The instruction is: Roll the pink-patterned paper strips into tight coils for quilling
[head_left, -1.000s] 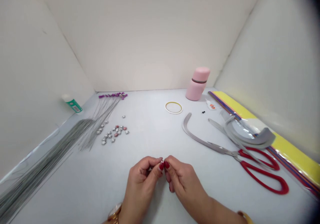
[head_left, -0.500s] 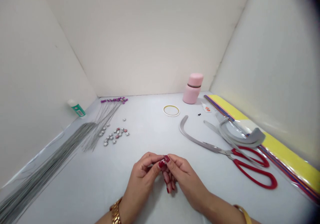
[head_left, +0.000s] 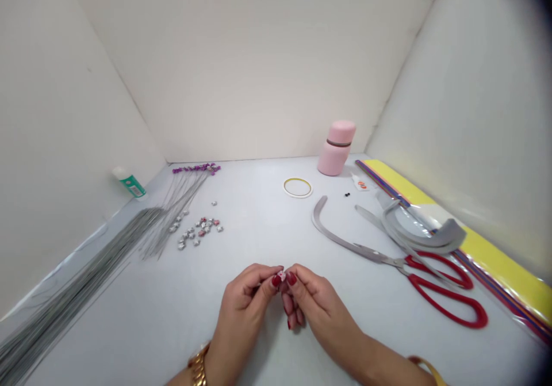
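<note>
A small pink-and-silver folded star [head_left: 282, 275] is pinched between both hands near the front middle of the table. My left hand [head_left: 249, 295] grips its left side between thumb and index finger. From the right, my right hand [head_left: 318, 301] holds it by thumb and fingertips, its other fingers curled beneath. The fingertips cover most of the star. Beyond my left hand lies a loose group of similar silver and pink stars [head_left: 202, 232].
At left lie a bundle of grey wires [head_left: 90, 276], purple-tipped stems [head_left: 196, 169] and a green-and-white tube [head_left: 131, 184]. Rightward are red-handled scissors [head_left: 446, 291], grey strips [head_left: 334, 236], a tape roll [head_left: 297, 197], a pink flask [head_left: 335, 157], a small glue bottle [head_left: 359, 183] and coloured sheets [head_left: 495, 256].
The thumbs have moved slightly apart, so more of the star shows between them. The view has shifted a little; the objects on the table lie as before.
</note>
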Available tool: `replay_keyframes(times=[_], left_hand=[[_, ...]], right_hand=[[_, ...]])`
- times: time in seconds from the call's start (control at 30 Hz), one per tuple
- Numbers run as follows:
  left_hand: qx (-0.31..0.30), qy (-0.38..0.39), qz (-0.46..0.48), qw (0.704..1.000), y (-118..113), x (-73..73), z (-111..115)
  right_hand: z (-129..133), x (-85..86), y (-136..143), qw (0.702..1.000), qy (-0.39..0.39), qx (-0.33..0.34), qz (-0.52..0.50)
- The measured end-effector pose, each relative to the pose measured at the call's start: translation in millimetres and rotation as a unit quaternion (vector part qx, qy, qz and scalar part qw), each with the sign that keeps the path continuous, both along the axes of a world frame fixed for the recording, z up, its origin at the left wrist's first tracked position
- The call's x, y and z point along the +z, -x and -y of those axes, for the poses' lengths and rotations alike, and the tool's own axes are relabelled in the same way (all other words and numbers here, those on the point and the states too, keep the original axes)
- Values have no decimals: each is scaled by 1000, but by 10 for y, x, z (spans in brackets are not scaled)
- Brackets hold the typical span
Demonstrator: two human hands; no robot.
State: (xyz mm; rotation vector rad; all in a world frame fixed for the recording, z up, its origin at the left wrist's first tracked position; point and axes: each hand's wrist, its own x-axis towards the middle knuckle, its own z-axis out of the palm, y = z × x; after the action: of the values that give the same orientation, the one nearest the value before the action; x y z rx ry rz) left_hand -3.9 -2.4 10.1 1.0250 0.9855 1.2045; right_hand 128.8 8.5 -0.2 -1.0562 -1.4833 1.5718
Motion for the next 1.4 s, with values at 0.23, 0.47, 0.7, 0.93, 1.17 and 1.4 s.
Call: replay_keyframes(times=[0.23, 0.47, 0.7, 0.93, 1.17, 1.4], left_hand=[[-59, 30, 6, 998, 19, 10, -18], [1, 79, -42, 996, 41, -35, -12], [41, 100, -4, 994, -8, -37, -21], [47, 134, 97, 985, -87, -33, 31], [46, 137, 134, 980, -100, -49, 11], [40, 139, 125, 982, -82, -38, 12]], right_hand=[[-12, -30, -16, 994, -70, 3, 80], [-30, -56, -27, 984, -116, 8, 139], [-32, -80, 11, 971, -150, -10, 184], [-30, -59, 30, 976, -158, -25, 148], [-34, -65, 40, 980, -154, -18, 128], [-52, -40, 31, 982, -138, -10, 125]])
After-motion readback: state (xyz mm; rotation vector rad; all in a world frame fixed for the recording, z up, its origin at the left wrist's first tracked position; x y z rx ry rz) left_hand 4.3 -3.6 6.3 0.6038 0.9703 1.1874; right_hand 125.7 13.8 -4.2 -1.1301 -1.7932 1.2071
